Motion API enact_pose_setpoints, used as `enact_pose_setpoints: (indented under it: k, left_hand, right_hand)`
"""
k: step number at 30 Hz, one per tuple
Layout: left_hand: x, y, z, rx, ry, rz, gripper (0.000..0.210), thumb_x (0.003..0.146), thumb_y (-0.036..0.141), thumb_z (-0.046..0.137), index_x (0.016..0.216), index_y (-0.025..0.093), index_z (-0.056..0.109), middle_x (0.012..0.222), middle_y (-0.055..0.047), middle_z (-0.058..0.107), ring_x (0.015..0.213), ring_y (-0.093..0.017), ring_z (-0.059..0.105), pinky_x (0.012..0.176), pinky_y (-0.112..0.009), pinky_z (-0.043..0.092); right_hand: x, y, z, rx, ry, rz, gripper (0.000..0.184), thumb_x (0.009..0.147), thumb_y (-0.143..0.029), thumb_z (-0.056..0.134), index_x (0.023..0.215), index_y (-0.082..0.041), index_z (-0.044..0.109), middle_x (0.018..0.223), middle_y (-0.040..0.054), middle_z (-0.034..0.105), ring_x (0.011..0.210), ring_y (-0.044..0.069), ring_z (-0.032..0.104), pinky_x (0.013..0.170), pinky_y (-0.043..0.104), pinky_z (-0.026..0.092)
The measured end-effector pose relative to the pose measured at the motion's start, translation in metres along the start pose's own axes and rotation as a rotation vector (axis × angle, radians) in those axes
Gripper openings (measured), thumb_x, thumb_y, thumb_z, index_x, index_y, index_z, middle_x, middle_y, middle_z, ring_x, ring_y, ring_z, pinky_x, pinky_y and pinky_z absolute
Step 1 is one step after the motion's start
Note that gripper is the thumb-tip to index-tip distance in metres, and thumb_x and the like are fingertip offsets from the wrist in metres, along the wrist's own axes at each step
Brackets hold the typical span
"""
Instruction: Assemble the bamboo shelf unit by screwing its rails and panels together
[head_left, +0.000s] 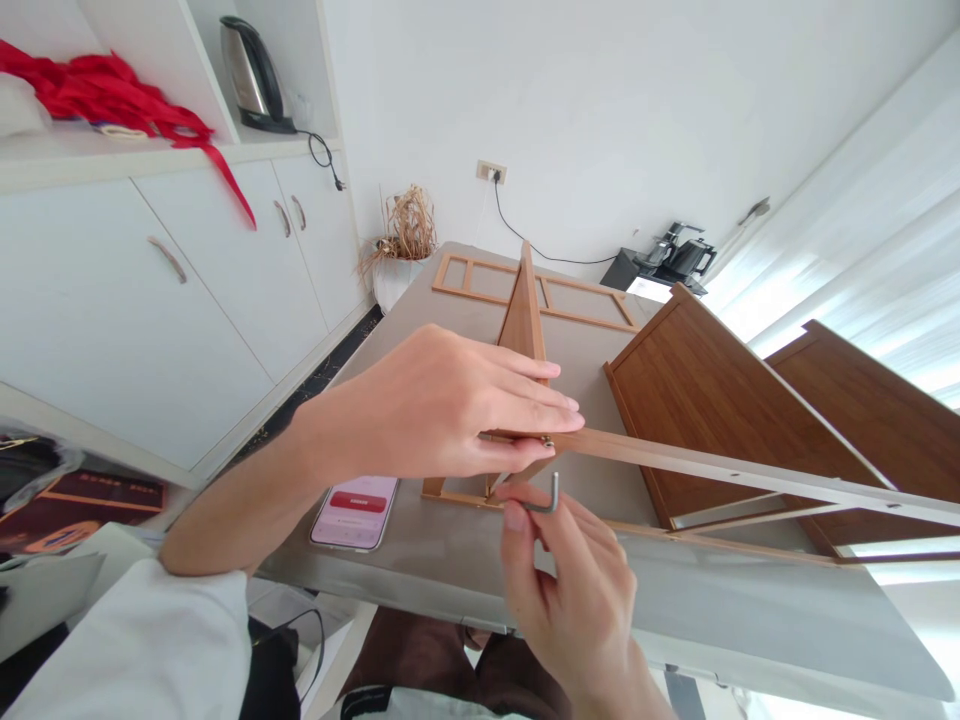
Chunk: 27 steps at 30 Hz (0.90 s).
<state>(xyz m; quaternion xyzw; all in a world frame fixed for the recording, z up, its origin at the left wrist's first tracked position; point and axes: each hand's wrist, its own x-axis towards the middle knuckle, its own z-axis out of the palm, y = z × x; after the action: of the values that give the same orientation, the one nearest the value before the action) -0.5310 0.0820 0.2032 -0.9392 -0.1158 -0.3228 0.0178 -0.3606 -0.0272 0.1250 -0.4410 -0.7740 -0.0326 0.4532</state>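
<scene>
My left hand (465,405) lies flat with outstretched fingers across the corner where an upright wooden panel (523,310) meets a long wooden rail (675,455). A small metal bolt (549,443) shows at the joint, beside the fingers. Just below it, my right hand (574,590) pinches a hex key (553,495) between thumb and forefinger; its bent short end points up, apart from the bolt. The rail runs off to the right, past two more brown wooden panels (720,410) standing on the table. Part of the joint is hidden under my left hand.
On the grey table (442,540) lie a phone (355,513) near the front left edge and a slatted wooden frame (480,280) at the back. A dried plant (409,225) stands beyond the left corner. White cabinets (202,270) line the left; a kettle set (667,255) is behind.
</scene>
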Motion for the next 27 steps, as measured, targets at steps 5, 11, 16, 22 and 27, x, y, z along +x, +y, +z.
enact_pose_setpoints:
  k: [5, 11, 16, 22, 27]
  left_hand:
    - [0.000, 0.000, 0.000, 0.012, 0.008, 0.021, 0.023, 0.094, 0.022, 0.062, 0.114, 0.026, 0.074, 0.114, 0.004, 0.076, 0.124, -0.018, 0.063, 0.089, -0.023, 0.059]
    - [0.000, -0.001, 0.000, 0.022, 0.004, 0.012, 0.023, 0.097, 0.023, 0.059, 0.114, 0.027, 0.073, 0.117, 0.007, 0.075, 0.124, -0.017, 0.063, 0.089, -0.022, 0.058]
    - [0.000, -0.001, 0.000, 0.012, 0.015, 0.008, 0.023, 0.094, 0.022, 0.063, 0.114, 0.027, 0.074, 0.115, 0.005, 0.076, 0.122, -0.018, 0.064, 0.087, -0.022, 0.059]
    - [0.000, -0.001, 0.000, 0.014, 0.011, 0.020, 0.022, 0.095, 0.021, 0.060, 0.113, 0.025, 0.074, 0.115, 0.005, 0.076, 0.123, -0.018, 0.064, 0.087, -0.022, 0.058]
    - [0.000, 0.000, 0.000, 0.022, 0.014, 0.020, 0.022, 0.097, 0.022, 0.059, 0.112, 0.025, 0.074, 0.115, 0.005, 0.076, 0.123, -0.017, 0.063, 0.084, -0.020, 0.057]
  right_hand:
    - [0.003, 0.012, -0.016, -0.132, -0.061, -0.022, 0.015, 0.094, -0.005, 0.055, 0.085, -0.018, 0.054, 0.065, -0.0032, 0.057, 0.052, 0.008, 0.044, 0.055, 0.025, 0.034]
    - [0.007, 0.016, -0.019, -0.174, -0.101, -0.049, 0.012, 0.095, -0.008, 0.055, 0.089, -0.018, 0.055, 0.060, -0.0064, 0.043, 0.052, 0.009, 0.031, 0.054, 0.026, 0.027]
    - [0.007, 0.013, -0.021, -0.152, -0.131, -0.015, 0.017, 0.096, -0.009, 0.053, 0.084, -0.020, 0.050, 0.060, -0.0068, 0.039, 0.052, 0.009, 0.031, 0.055, 0.026, 0.026]
    - [0.008, 0.007, -0.021, -0.080, -0.119, 0.062, 0.028, 0.098, -0.010, 0.050, 0.074, -0.021, 0.039, 0.061, -0.0068, 0.038, 0.053, 0.007, 0.033, 0.054, 0.023, 0.028]
    - [0.010, -0.004, -0.011, 0.187, -0.175, 0.347, 0.026, 0.102, -0.023, 0.045, 0.076, -0.020, 0.051, 0.052, -0.0075, 0.046, 0.046, 0.005, 0.040, 0.049, 0.018, 0.032]
